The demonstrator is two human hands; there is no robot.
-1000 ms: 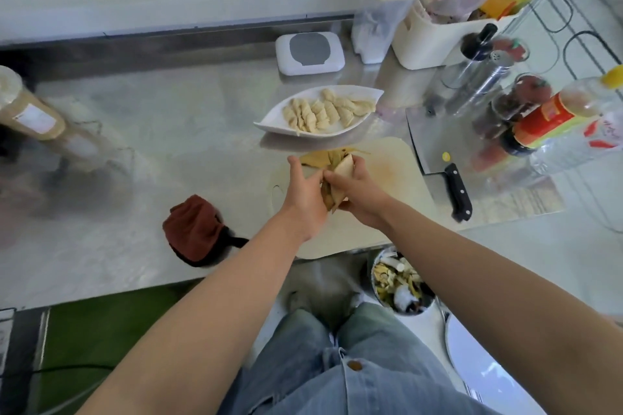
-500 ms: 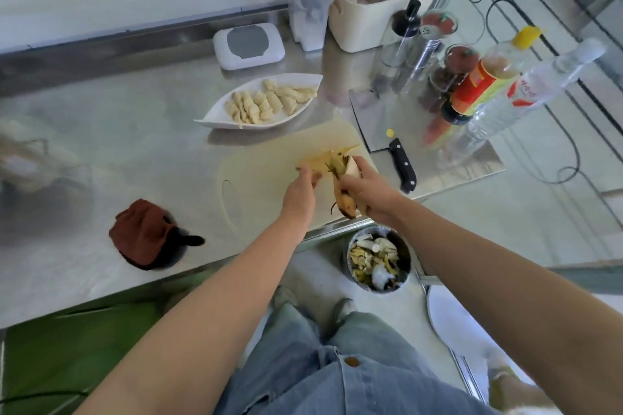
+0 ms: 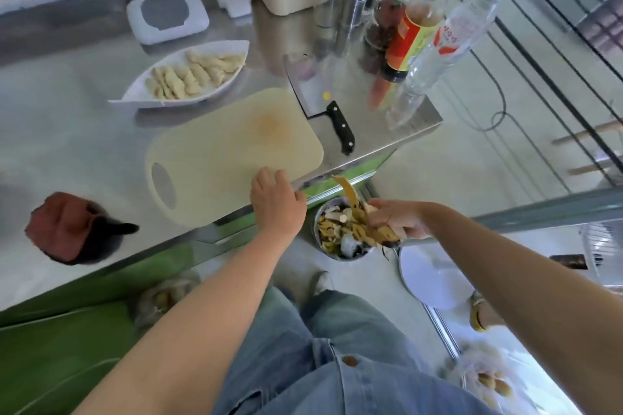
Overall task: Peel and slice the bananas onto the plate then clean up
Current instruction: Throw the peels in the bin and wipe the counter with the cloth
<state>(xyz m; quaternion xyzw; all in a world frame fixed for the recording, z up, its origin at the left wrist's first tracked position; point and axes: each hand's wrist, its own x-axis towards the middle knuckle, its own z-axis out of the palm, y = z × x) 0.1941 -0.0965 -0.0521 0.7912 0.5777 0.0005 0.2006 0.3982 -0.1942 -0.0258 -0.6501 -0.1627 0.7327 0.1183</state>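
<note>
Right hand [image 3: 394,220], gripping banana peels [image 3: 351,195], has moved from cutting board [image 3: 232,141] to above waste bin [image 3: 337,257]; left hand [image 3: 278,204] relaxed, empty. Cleanup underway.

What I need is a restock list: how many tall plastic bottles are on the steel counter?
2. A yellow-capped, orange-labelled bottle at the right end; a clear red-labelled bottle just right of it. Others may be hidden.

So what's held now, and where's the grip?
Right hand grips the banana peel mid-length, over the waste bin; left hand holds nothing, at the cutting board's edge.
</note>
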